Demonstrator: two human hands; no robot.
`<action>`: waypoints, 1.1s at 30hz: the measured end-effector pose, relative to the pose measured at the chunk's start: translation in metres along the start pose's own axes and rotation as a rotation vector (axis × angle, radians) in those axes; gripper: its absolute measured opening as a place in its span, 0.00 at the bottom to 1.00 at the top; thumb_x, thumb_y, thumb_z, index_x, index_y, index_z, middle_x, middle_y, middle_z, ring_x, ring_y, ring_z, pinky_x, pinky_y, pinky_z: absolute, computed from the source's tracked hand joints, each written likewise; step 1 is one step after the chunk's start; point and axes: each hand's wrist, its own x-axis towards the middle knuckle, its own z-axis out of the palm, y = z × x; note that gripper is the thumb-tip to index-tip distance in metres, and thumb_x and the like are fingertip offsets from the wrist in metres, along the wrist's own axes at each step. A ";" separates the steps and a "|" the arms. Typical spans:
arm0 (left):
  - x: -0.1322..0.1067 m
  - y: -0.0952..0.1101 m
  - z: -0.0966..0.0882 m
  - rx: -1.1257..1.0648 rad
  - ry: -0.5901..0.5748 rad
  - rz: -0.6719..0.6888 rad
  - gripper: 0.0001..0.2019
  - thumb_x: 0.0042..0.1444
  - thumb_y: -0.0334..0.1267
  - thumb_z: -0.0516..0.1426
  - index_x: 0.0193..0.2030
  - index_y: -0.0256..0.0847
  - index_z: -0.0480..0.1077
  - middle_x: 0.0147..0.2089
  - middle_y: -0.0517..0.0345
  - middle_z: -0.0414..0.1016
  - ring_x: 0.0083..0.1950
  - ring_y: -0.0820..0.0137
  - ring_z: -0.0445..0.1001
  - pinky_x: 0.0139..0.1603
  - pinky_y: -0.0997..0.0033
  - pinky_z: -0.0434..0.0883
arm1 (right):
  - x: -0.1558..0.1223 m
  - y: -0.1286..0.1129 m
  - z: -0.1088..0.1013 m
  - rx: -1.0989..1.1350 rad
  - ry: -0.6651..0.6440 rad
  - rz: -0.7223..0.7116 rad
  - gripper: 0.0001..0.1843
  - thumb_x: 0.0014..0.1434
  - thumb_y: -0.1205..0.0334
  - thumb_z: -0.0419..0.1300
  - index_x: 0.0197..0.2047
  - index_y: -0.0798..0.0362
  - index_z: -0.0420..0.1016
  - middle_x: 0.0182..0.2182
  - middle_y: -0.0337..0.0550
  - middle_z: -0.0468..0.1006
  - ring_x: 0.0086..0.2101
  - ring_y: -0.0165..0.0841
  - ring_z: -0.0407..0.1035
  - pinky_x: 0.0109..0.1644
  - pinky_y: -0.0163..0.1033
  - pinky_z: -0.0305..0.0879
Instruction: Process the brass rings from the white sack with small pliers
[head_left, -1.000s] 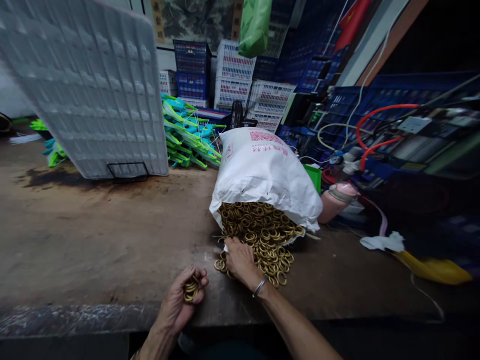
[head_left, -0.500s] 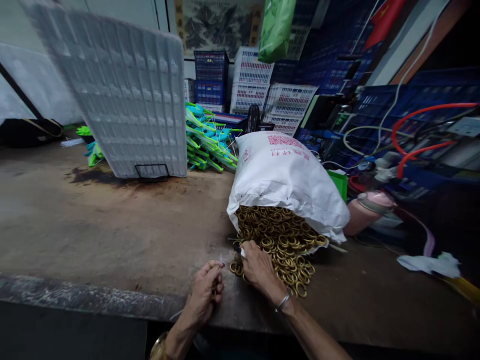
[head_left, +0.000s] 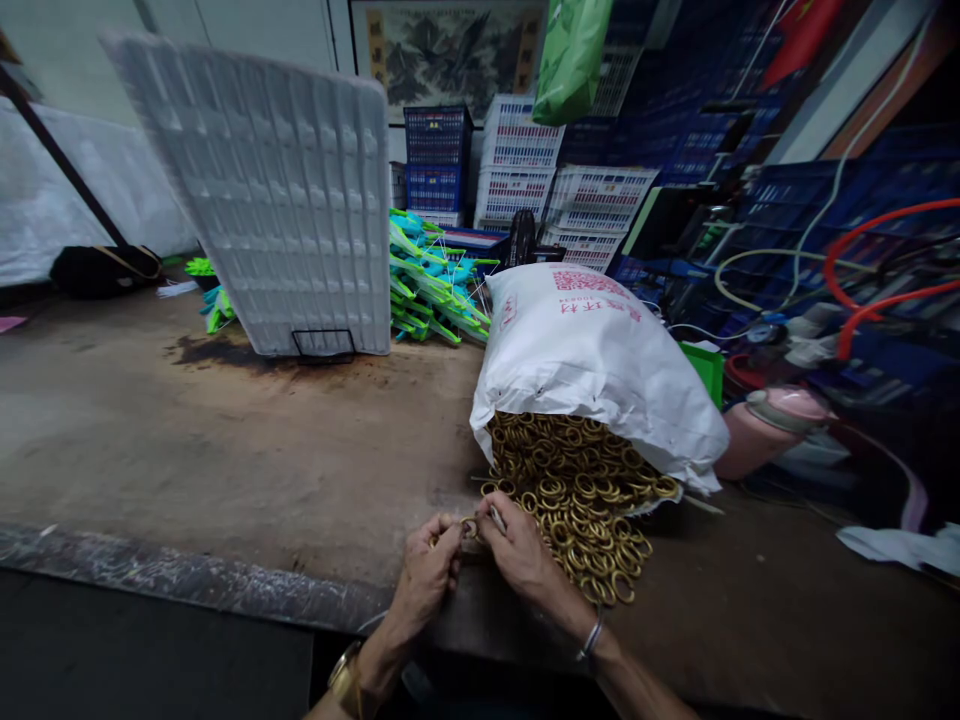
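A white woven sack [head_left: 592, 355] lies on its side on the worn brown table [head_left: 225, 450], spilling a heap of brass rings [head_left: 581, 500] from its open mouth. My left hand [head_left: 429, 570] is closed around a bunch of brass rings near the table's front edge. My right hand [head_left: 521, 560] is closed in a pinch at the heap's left edge, holding a ring and a small pale piece. The fingertips of both hands meet over one ring [head_left: 470, 526].
A white moulded tray [head_left: 292, 190] leans upright on a wire stand at the back. Green and blue plastic parts [head_left: 431, 285] are piled beside it. Stacked crates [head_left: 517, 160], a pink flask [head_left: 772, 425], red hoses [head_left: 885, 250] and white cloth [head_left: 900, 545] crowd the right.
My left hand has moved right and forward with its rings to meet my right hand, which drew back from the heap. The camera has swung left, shifting everything rightward in view.
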 end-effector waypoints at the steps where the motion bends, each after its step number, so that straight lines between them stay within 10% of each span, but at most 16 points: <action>1: -0.001 0.002 0.000 0.018 0.014 0.004 0.15 0.44 0.50 0.57 0.25 0.39 0.63 0.13 0.71 0.56 0.13 0.81 0.53 0.13 0.82 0.52 | 0.001 -0.001 -0.001 0.096 -0.011 0.039 0.08 0.56 0.61 0.46 0.31 0.53 0.63 0.24 0.36 0.66 0.27 0.29 0.61 0.31 0.32 0.54; 7: -0.009 0.009 0.004 0.092 0.026 0.129 0.13 0.45 0.47 0.57 0.24 0.38 0.66 0.14 0.70 0.56 0.14 0.82 0.52 0.14 0.82 0.52 | 0.004 -0.005 0.001 0.353 -0.104 0.152 0.15 0.54 0.53 0.47 0.22 0.52 0.59 0.17 0.32 0.59 0.20 0.26 0.54 0.25 0.32 0.52; 18: -0.013 0.002 -0.002 -0.153 -0.160 -0.055 0.16 0.47 0.50 0.56 0.28 0.39 0.60 0.20 0.68 0.61 0.15 0.83 0.54 0.12 0.84 0.51 | 0.002 -0.009 0.003 0.263 -0.058 0.065 0.13 0.54 0.59 0.47 0.21 0.53 0.61 0.18 0.33 0.62 0.22 0.26 0.57 0.27 0.31 0.53; 33: -0.019 0.007 -0.002 -0.063 -0.085 0.011 0.19 0.45 0.55 0.56 0.25 0.40 0.57 0.19 0.69 0.59 0.15 0.83 0.55 0.14 0.84 0.52 | -0.016 -0.006 0.007 -0.421 -0.151 -0.134 0.18 0.46 0.74 0.46 0.39 0.51 0.69 0.27 0.40 0.74 0.27 0.30 0.63 0.30 0.34 0.46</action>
